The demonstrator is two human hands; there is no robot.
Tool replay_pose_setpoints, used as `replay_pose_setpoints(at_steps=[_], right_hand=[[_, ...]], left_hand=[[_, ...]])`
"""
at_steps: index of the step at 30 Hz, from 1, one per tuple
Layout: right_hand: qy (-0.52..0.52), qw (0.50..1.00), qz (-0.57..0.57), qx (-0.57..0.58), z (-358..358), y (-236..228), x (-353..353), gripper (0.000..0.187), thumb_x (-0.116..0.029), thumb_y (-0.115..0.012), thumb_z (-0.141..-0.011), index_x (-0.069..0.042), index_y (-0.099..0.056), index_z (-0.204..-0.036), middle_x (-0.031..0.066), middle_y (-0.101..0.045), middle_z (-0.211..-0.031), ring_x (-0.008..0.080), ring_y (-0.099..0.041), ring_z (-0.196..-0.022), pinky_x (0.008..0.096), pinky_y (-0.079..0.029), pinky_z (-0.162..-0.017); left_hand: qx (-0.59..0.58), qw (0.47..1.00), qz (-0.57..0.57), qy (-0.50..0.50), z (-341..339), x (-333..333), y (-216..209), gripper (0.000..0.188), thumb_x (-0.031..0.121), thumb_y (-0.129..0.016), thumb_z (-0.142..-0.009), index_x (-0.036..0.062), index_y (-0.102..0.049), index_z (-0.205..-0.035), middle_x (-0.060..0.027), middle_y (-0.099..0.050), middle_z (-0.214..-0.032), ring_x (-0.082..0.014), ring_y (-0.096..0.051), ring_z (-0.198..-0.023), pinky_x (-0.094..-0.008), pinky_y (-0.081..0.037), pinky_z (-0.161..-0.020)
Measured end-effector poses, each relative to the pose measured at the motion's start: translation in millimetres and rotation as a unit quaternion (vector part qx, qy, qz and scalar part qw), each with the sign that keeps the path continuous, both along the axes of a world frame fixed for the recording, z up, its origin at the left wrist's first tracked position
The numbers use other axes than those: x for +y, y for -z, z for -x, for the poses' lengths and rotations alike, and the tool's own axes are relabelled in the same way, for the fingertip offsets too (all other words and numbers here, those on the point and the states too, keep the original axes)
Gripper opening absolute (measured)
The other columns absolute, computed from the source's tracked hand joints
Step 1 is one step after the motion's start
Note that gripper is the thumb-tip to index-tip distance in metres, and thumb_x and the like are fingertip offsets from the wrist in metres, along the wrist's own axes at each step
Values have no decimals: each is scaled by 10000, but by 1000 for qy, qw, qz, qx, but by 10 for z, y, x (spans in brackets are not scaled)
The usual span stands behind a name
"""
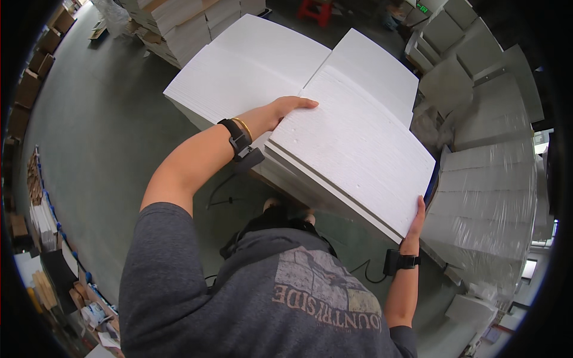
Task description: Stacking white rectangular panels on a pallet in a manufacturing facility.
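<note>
A white foam board [352, 155], seemingly a thin stack of two with a dark gap along the near edge, lies tilted in front of me. My left hand [290, 109] grips its left edge, thumb on top and the other fingers hidden below the rim. At the near right corner my right hand [416, 224] presses against the side, one finger showing along the edge and the rest out of sight. More white boards spread beyond it: a stack at the far left [250, 65] and another board at the far right [376, 71].
Plastic-wrapped stacks of pale boards [483, 173] stand close on the right. Pale stacked cartons [179, 27] rise behind the boards, near a red stool [315, 11]. Grey floor [101, 143] stretches on the left, with shelved cartons and clutter [83, 292] along the far left side.
</note>
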State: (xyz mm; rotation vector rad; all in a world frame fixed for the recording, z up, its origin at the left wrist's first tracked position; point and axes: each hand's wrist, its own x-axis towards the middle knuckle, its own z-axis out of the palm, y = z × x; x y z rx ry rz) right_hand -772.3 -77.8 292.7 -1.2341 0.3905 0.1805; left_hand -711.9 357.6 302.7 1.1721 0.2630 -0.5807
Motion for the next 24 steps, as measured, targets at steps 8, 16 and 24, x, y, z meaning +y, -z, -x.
replay_pose_setpoints(at_steps=[8, 16, 24], right_hand=[[-1, 1000, 4, 29, -119, 56, -3, 482, -392, -516, -856, -11, -506, -1152, 94, -563, -1095, 205, -539, -992, 301, -428, -866], [-2, 1000, -6, 2, -188, 131, 44, 484, -393, -520, -853, -11, -508, -1151, 91, -564, -1096, 204, -541, -990, 301, -428, -865], [-9, 1000, -14, 12, -193, 119, 144, 473, -383, -508, -863, -7, -509, -1152, 94, -569, -1089, 203, -545, -984, 299, -427, -868]], left_hand=[[-4, 1000, -4, 6, -26, 40, 73, 609, 330, -572, -845, -109, -365, -1213, -250, -516, -1106, -249, -610, -944, -311, -554, -731], [4, 1000, -9, 0, -71, 131, 177, 627, 334, -581, -839, -90, -358, -1244, -239, -515, -1140, -257, -588, -995, -330, -536, -777], [-7, 999, -35, -6, -58, 169, 280, 689, 350, -584, -833, -92, -301, -1278, -242, -479, -1179, -256, -548, -1062, -322, -525, -810]])
